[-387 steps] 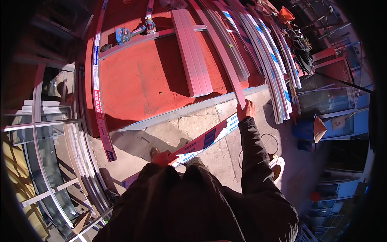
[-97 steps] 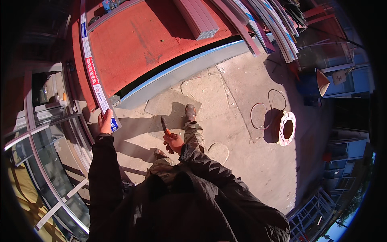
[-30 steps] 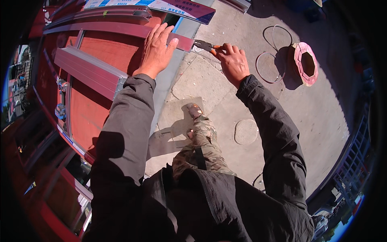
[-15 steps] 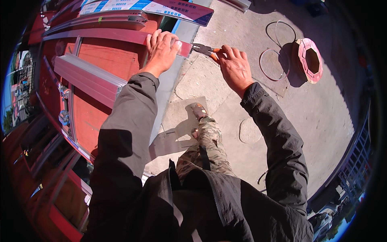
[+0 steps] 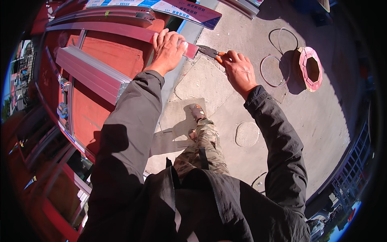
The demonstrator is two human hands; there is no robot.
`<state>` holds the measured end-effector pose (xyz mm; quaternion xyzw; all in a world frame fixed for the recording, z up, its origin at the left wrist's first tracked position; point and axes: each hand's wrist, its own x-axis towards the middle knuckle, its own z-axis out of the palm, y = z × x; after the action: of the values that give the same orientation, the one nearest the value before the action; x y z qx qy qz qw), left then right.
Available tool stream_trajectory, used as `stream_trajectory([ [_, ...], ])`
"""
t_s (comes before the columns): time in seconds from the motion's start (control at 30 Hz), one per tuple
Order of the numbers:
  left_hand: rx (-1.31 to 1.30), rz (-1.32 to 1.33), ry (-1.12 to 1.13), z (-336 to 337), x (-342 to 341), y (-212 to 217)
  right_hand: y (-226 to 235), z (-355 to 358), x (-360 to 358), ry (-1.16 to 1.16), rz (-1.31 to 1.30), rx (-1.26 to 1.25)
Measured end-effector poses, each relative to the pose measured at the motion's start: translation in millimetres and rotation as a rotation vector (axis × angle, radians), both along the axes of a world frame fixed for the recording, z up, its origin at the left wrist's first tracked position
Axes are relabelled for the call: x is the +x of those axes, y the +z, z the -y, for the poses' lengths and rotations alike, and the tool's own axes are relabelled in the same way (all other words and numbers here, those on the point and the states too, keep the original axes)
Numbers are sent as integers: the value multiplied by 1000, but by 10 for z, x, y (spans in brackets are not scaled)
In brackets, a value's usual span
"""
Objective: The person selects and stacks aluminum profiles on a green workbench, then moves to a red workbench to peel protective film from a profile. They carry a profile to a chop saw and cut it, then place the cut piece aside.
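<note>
While the left hand (image 5: pixel 168 49) holds a red bar (image 5: pixel 191 51) near its end, the right hand (image 5: pixel 240 73) grips orange-handled pliers (image 5: pixel 208 51), tips at that end. Bar: across the red platform (image 5: pixel 88 117), end jutting past its edge. Progress, as judged: pliers work under way, apparently unfinished; bar stack (image 5: pixel 88 76) alongside, touched by neither hand.

At the top centre of my view, I see dark printed characters in rows on a pink-and-blue film-covered strip (image 5: pixel 189 13).
</note>
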<state>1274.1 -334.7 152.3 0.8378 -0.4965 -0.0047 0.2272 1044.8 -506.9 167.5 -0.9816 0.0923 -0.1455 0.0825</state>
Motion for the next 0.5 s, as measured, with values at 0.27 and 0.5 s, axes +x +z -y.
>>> stream_trajectory([
  [0.27, -50, 0, 8, 25, -27, -8, 215, -110, -19, -60, -31, -67],
  [0.5, -73, -121, 8, -142, -252, 169, 601, -76, 76, -197, 11, 303],
])
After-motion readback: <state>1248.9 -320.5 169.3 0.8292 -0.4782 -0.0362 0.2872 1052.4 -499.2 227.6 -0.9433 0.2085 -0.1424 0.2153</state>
